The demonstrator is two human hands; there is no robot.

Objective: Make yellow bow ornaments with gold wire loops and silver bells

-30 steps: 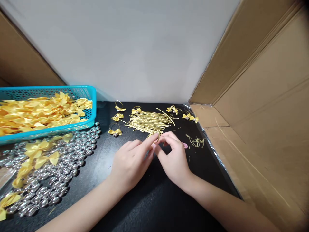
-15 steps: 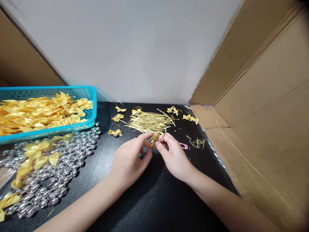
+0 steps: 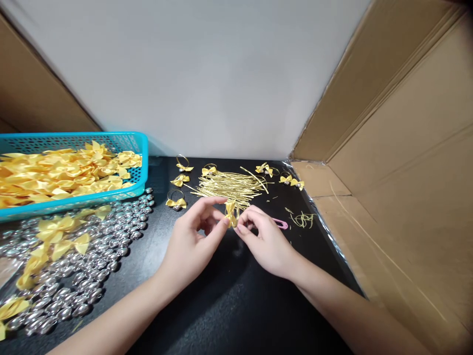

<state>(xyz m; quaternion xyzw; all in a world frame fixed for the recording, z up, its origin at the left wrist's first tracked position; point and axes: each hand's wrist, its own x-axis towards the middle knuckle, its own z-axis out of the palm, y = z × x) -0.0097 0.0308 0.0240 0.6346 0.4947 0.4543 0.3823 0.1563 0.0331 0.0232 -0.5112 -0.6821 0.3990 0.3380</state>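
Note:
Above the black table, my left hand [image 3: 195,231] pinches a yellow ribbon bow [image 3: 231,214] between thumb and forefinger, the bow turned upright. Close against its right side, my right hand [image 3: 264,236] has thumb and fingers pressed together on a gold twist tie [image 3: 237,211] that curves out from the bow. The tie's ends are hidden by the fingers. Just behind the hands lies a pile of gold twist ties [image 3: 232,186]. Several finished-looking bows with a silver bead and a gold loop, such as one bow [image 3: 176,202], lie around that pile.
A turquoise basket [image 3: 145,162] full of yellow bows stands at the left. Many silver beads [image 3: 84,266] spread in front of it, with loose bows [image 3: 61,227] on top. Tie scraps [image 3: 303,220] and a pink clip-like piece [image 3: 281,223] lie right. Cardboard walls [image 3: 406,123] flank the table.
The bow has turned more upright and its face now shows between my hands. My left fingers have shifted slightly left and my right fingertips sit lower on the tie.

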